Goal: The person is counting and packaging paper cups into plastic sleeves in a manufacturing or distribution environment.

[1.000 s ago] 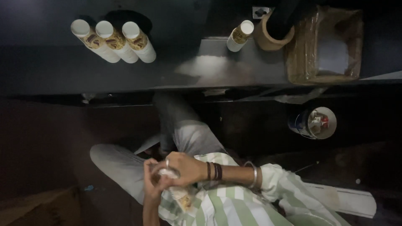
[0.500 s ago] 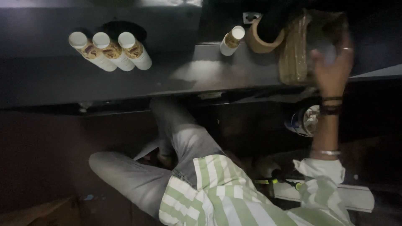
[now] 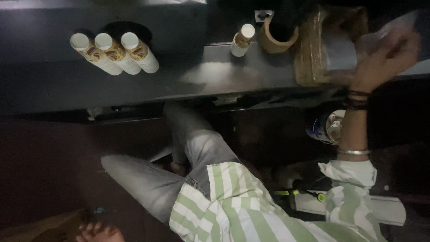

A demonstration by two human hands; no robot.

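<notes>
My right hand (image 3: 380, 60) is stretched out to the right end of the dark shelf (image 3: 188, 83), at a brown box (image 3: 316, 49) lined with clear plastic. Its fingers close on a blurred clear plastic bag (image 3: 389, 29) at the box's right side. Dark bands and a metal bangle sit on that wrist and forearm. My left hand is out of sight. Below are my grey trousers and green striped shirt.
Three white paper tubes (image 3: 114, 51) lie side by side on the shelf's left part. A single tube (image 3: 242, 39) and a roll of brown tape (image 3: 277, 38) lie left of the box. A round tin (image 3: 329, 127) sits under the shelf. A bare foot (image 3: 96, 233) shows at the bottom left.
Both hands were together at my lap a second ago. My right hand has since risen to the brown box and taken the clear plastic bag; my left hand has left the view.
</notes>
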